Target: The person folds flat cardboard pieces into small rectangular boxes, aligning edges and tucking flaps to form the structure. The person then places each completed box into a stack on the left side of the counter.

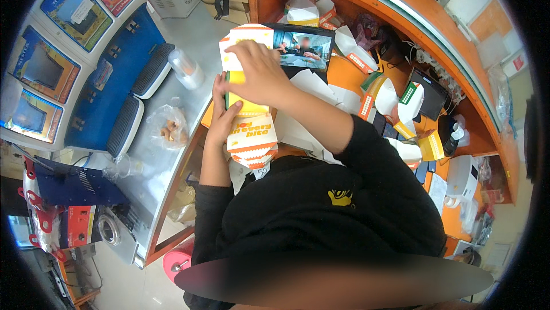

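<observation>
In front of my body is a yellow, white and orange cardboard food carton (253, 89), with a white-and-orange flap at its far end. My left hand (222, 116) grips its left edge, the thumb lying over the yellow face. Across the upper part lies my right hand (259, 74), its bent fingers on the white flap and its thumb pointing left. Part of the carton is hidden under this hand. Just nearer to me, more white-and-orange cartons (252, 132) sit in a pile beneath or against the yellow one; I cannot tell whether they are joined.
A screen (303, 49) playing video stands beyond my right hand. Several formed cartons (387, 99) crowd the orange counter (344, 43) at right. Leftward, a metal counter (197, 95) bears clear cups (186, 69), a plastic bag of brown pieces (170, 129) and a drinks dispenser (103, 75).
</observation>
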`<move>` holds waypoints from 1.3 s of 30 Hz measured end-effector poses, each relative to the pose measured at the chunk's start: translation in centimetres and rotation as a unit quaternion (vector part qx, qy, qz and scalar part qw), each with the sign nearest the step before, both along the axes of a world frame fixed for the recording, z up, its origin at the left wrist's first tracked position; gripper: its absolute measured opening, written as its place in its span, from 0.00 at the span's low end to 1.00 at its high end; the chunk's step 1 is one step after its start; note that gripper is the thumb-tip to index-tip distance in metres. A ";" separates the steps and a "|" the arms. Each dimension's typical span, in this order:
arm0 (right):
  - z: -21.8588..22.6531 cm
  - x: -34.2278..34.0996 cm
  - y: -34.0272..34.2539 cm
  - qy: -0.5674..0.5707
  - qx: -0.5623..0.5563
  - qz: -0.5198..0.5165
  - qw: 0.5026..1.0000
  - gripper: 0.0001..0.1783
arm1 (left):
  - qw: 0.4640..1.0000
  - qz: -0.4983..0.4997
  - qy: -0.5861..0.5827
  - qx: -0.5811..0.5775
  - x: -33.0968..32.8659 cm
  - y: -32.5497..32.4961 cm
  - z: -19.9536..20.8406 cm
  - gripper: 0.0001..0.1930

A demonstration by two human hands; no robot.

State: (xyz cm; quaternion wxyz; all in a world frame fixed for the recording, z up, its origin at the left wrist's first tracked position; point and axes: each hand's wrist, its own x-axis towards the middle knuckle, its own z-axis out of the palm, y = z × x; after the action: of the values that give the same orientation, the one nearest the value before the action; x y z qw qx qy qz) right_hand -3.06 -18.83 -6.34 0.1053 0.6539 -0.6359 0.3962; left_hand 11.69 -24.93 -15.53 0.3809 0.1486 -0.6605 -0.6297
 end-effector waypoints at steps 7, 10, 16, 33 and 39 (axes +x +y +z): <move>-1.0 -1.3 3.6 0.086 0.232 0.051 0.968 0.62 | 0.988 -0.030 0.083 0.127 0.3 0.7 1.9 0.40; -0.7 -1.9 2.3 0.107 0.248 0.092 0.958 0.62 | 0.983 -0.009 0.056 0.177 0.4 0.5 2.7 0.37; -0.9 -2.8 1.1 0.100 0.273 0.075 0.954 0.62 | 0.994 0.051 -0.071 0.072 -0.5 -1.5 1.6 0.32; -1.5 -3.4 0.0 0.060 0.393 0.083 0.914 0.61 | 0.975 0.123 -0.184 0.019 -5.9 -9.0 2.3 0.25; -2.3 -3.6 0.1 0.072 0.370 0.081 0.922 0.62 | 0.966 0.105 -0.219 0.093 -7.1 -10.1 2.3 0.20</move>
State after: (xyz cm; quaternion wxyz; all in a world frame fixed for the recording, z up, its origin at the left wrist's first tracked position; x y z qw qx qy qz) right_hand -6.65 -18.73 -8.61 -0.1313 0.7226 -0.6725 0.0911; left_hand 4.60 -35.06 -13.26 0.2759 0.3863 -0.6466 -0.5971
